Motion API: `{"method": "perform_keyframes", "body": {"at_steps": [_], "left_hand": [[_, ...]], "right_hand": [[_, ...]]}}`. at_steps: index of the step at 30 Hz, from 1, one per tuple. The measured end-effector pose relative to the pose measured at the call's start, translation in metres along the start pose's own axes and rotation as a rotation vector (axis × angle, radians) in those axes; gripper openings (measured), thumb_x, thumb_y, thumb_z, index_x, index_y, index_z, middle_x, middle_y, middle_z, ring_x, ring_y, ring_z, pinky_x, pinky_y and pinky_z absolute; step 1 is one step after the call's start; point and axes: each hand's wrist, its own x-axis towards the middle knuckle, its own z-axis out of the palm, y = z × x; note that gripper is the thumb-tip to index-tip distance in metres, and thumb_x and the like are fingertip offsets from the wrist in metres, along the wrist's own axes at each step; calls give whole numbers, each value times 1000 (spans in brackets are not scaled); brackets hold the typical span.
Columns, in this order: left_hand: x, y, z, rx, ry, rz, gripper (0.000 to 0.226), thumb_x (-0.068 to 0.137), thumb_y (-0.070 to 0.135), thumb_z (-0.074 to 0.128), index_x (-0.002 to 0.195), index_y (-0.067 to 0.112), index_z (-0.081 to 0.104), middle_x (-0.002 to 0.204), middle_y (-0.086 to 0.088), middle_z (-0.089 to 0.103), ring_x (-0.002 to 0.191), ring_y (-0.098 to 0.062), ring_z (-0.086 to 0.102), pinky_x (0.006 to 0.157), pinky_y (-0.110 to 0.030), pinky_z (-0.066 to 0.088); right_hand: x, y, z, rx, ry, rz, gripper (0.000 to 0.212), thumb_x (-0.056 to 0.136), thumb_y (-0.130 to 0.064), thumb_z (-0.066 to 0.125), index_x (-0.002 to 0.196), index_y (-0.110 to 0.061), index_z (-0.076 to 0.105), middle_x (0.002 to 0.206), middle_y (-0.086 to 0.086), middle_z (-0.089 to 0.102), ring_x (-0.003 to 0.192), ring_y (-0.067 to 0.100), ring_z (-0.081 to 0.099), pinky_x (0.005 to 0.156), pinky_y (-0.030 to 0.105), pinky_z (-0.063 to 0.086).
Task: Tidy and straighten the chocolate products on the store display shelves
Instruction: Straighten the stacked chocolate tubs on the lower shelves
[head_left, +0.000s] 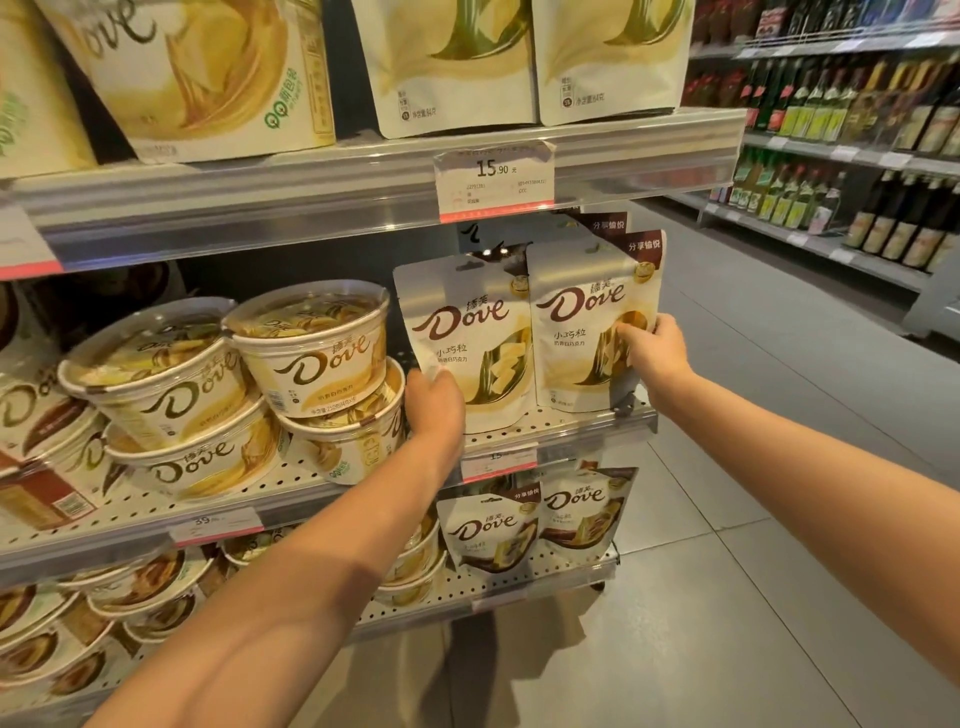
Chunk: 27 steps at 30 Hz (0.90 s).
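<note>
At the end of a supermarket aisle, both my arms reach to the middle shelf (571, 423), where two white Dove pouches stand side by side, each upright with its long axis vertical. My left hand (434, 402) sits at the lower left corner of the left pouch (467, 338), fingers curled round its edge and its thumb on the front, in the narrow gap between the pouch and the stacked Dove tubs (311, 353) just beside it. My right hand (657, 351) grips the outer right edge of the right pouch (587, 332) at mid-height, fingertips (631, 330) pressed on the printed face and the rest of the hand wrapped round the side. The two pouches touch or nearly touch along their inner edges, and the right one stands a little higher and further back in view than the left. Each pouch therefore lies inward of the hand holding it, so the pair is bracketed between my hands, and neither hand is plainly nearer its work. I judge that squaring them calls for a push inward and back from both sides at once, keeping the fronts level with the shelf lip. More pouches (488, 525) wait on the shelf below, and a price tag (493, 179) hangs from the rail above.
</note>
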Motion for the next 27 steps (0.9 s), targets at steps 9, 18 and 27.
{"method": "perform_keyframes", "body": {"at_steps": [9, 18, 27], "left_hand": [[-40, 7, -18, 153, -39, -9, 37, 90, 14, 48, 126, 8, 50, 122, -8, 60, 111, -29, 56, 98, -43, 45], [-93, 62, -102, 575, -181, 351, 13, 89, 9, 55, 86, 22, 58, 87, 4, 60, 77, -9, 57, 70, -22, 46], [-68, 94, -223, 1258, 222, 892, 22, 84, 15, 60, 106, 14, 57, 105, 0, 49, 102, -17, 44, 89, -31, 38]], "right_hand": [[-56, 4, -6, -46, 103, -197, 65, 92, -15, 52, 147, -20, 17, 152, 1, 23, 138, 19, 27, 111, 41, 29], [-120, -35, 48, -358, -235, -808, 23, 87, -4, 53, 107, -15, 56, 109, -5, 47, 102, 7, 46, 90, 19, 39], [-143, -82, 127, -725, -524, -1157, 53, 84, -13, 60, 135, -12, 45, 135, 5, 47, 125, 20, 44, 104, 33, 35]]}}
